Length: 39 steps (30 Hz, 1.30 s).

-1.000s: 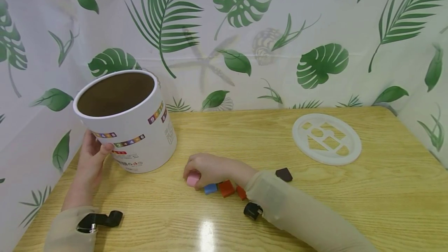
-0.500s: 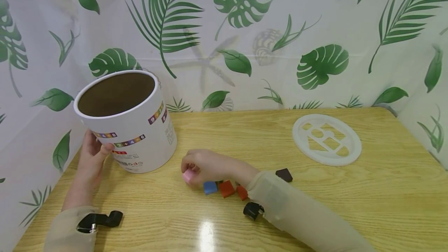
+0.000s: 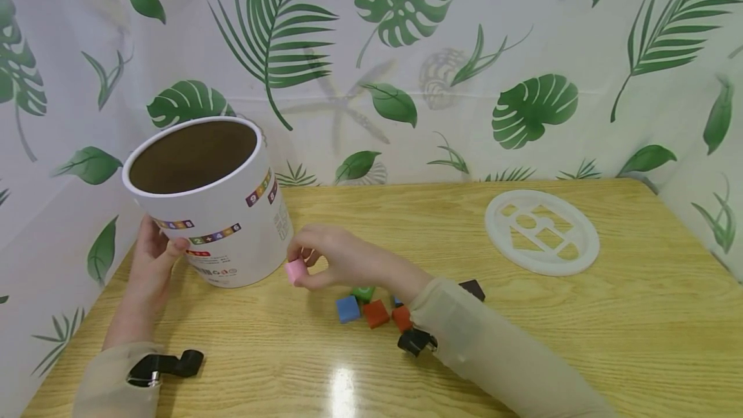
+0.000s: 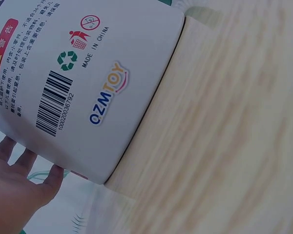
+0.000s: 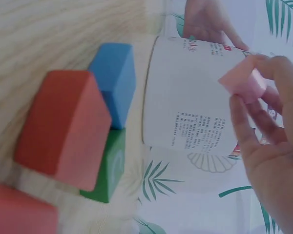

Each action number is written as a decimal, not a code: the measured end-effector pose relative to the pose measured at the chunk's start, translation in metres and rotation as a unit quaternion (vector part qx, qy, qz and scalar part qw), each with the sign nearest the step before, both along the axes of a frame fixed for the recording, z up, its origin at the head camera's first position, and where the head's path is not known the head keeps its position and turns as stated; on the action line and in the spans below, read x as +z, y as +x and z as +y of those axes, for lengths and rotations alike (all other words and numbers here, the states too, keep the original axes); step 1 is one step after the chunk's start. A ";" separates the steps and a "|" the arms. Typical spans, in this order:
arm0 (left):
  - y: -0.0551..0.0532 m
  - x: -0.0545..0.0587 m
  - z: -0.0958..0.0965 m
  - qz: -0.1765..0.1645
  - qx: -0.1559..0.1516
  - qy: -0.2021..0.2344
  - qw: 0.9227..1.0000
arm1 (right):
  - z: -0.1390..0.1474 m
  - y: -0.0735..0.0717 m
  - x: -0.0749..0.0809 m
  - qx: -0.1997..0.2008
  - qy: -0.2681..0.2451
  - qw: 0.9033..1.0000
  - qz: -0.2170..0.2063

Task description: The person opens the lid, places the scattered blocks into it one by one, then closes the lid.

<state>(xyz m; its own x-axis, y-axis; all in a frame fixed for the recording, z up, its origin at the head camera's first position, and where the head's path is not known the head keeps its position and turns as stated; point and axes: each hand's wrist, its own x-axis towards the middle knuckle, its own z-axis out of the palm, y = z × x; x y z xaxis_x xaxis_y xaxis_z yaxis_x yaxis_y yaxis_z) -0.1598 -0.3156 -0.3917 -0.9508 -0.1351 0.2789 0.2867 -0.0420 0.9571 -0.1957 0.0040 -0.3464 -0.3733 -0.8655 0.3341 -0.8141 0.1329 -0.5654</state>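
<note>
The left hand (image 3: pixel 152 269) holds the white bucket (image 3: pixel 232 250) at its left side, with the thumb on the printed front and the fingers curved round the wall. The bucket stands on the left part of the wooden bench (image 3: pixel 261 360), its wide mouth facing up and its inside dark brown. Coloured strips of numbers run across its outside; the left wrist view shows a barcode, a recycling mark and the "QZMTOY" logo near the base.

The right hand (image 3: pixel 339 257) pinches a pink block (image 3: pixel 295 272) between thumb and fingertips, raised above the bench just in front of the bucket's lower right side. Whether this hand touches the bucket cannot be told.

Below and beside the right wrist lies a small cluster: a blue block (image 3: pixel 348 309), a red block (image 3: pixel 376 313), a green block (image 3: pixel 364 292) partly hidden behind them, and a second red block (image 3: pixel 402 318) near the cuff. A dark brown block (image 3: pixel 473 289) lies farther right, partly covered by the beige right sleeve (image 3: pixel 499 353).

Well apart, toward the back right of the bench, a white oval plate (image 3: pixel 492 221) with cut-out shapes lies flat. A black wrist mount (image 3: pixel 168 365) sits on the left sleeve (image 3: pixel 113 382). Behind everything hangs a white sheet (image 3: pixel 325 121) printed with green leaves.
</note>
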 end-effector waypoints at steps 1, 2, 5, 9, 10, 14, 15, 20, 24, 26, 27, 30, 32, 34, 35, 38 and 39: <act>0.000 0.000 0.000 0.000 0.000 0.001 1.000 | 0.000 0.000 0.001 0.000 -0.017 1.000 0.005; 0.000 0.000 0.000 0.001 0.000 0.002 1.000 | 0.000 0.000 0.001 0.000 -0.032 0.999 0.011; 0.000 0.000 0.000 0.001 0.001 0.004 1.000 | 0.000 0.000 0.002 0.000 -0.067 0.997 0.026; 0.000 0.000 0.000 0.001 -0.001 0.004 1.000 | 0.001 -0.002 0.001 0.003 -0.084 0.995 0.046; 0.000 0.000 0.000 0.002 -0.002 0.005 1.000 | 0.001 -0.002 0.001 0.003 -0.084 0.995 0.049; 0.000 0.001 -0.001 0.004 -0.009 0.008 1.000 | 0.001 -0.004 0.000 -0.004 -0.076 0.996 0.042; 0.000 0.001 -0.001 0.003 -0.011 0.009 1.000 | 0.001 -0.004 0.000 -0.006 -0.073 0.997 0.038; 0.000 0.001 -0.001 -0.004 -0.011 0.014 1.000 | -0.002 -0.004 -0.002 -0.007 -0.058 0.998 0.023; -0.001 0.001 -0.001 -0.005 -0.007 0.016 1.000 | -0.007 -0.001 -0.005 -0.005 -0.026 1.000 0.002; -0.001 0.001 -0.001 -0.006 -0.005 0.013 1.000 | -0.009 0.001 -0.006 -0.009 0.001 1.000 -0.014; -0.001 0.001 -0.001 -0.008 -0.003 0.010 1.000 | -0.010 0.002 -0.007 -0.009 0.013 1.000 -0.024; -0.001 0.001 -0.001 -0.012 0.001 0.006 1.000 | -0.013 0.004 -0.009 -0.006 0.051 0.997 -0.057; -0.001 0.002 -0.001 -0.014 0.000 0.006 1.000 | -0.015 0.005 -0.012 0.000 0.072 0.995 -0.074; -0.001 0.002 -0.001 -0.014 -0.002 0.007 1.000 | -0.016 0.005 -0.015 0.005 0.093 0.992 -0.083; 0.000 0.002 -0.001 -0.014 -0.003 0.007 1.000 | -0.017 0.005 -0.017 0.008 0.102 0.992 -0.080; 0.001 0.002 0.000 -0.015 -0.005 0.008 1.000 | -0.020 0.004 -0.022 0.013 0.127 0.990 -0.065; 0.001 0.002 0.000 -0.016 -0.006 0.009 1.000 | -0.021 0.004 -0.025 0.013 0.136 0.989 -0.056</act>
